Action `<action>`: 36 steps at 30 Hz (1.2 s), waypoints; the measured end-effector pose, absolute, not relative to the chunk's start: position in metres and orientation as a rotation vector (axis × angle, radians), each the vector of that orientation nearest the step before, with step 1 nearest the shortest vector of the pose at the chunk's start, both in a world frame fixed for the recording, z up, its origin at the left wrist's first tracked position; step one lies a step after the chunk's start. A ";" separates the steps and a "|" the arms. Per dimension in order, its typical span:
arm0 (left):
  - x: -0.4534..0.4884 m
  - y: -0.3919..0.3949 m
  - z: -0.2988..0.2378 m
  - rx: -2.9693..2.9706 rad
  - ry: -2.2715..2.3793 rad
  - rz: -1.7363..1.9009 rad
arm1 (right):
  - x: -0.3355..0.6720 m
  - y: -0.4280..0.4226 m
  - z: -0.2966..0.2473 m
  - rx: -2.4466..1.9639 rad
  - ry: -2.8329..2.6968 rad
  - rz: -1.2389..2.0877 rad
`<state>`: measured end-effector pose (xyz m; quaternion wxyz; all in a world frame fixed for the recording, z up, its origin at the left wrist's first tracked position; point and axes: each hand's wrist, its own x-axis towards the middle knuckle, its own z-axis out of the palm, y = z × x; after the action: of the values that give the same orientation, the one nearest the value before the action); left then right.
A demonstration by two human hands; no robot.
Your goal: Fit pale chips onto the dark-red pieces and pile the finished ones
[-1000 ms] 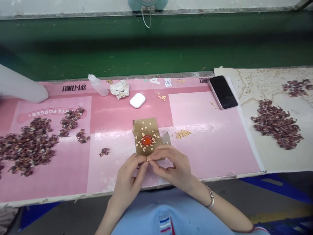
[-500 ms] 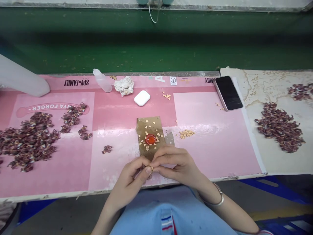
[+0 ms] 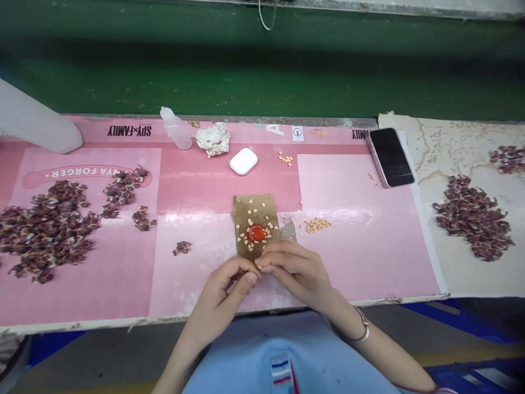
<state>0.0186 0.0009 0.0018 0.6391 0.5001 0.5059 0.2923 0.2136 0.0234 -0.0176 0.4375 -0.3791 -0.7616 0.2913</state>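
My left hand (image 3: pixel 227 290) is closed, thumb against bent fingers, around a small dark-red piece (image 3: pixel 237 276) that mostly hides inside the grip. Against its thumb tip, my right hand (image 3: pixel 297 271) pinches with thumb and forefinger; whatever lies between those tips is too small to make out. Just beyond the fingers lies a brown sheet (image 3: pixel 243 205) scattered with small tan heart-shaped pieces (image 3: pixel 251 247). On that sheet sits a shiny orange-red blob (image 3: pixel 257 233). A lone dark-red cluster (image 3: pixel 181 248) rests left of my hands.
Heaps of dark-red pieces lie left (image 3: pixel 49 230) and right (image 3: pixel 473 219). A tan pile (image 3: pixel 318 225) sits right of the sheet. Further back are a squeeze bottle (image 3: pixel 176 128), crumpled tissue (image 3: pixel 214 139), white case (image 3: pixel 243 161) and phone (image 3: pixel 391 157). A large white object (image 3: pixel 36 117) juts in from the left.
The view has shifted slightly. My right fingers have changed their pinch at my left thumb tip and moved slightly up the view; my left hand keeps its grip on the dark-red piece.
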 end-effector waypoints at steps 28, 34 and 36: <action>0.007 -0.009 -0.016 1.177 1.477 1.298 | 0.223 0.036 -0.050 -1.132 -1.865 0.391; 0.012 -0.014 -0.013 1.048 1.399 1.289 | 0.205 0.025 -0.018 -1.118 -1.716 0.689; 0.014 -0.014 -0.010 1.037 1.377 1.289 | 0.197 0.022 -0.010 -1.064 -1.669 0.818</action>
<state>0.0137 -0.0138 -0.0104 0.4746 0.4242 0.5630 0.5271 0.1971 0.0217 -0.0105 0.4796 -0.4359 -0.6838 0.3353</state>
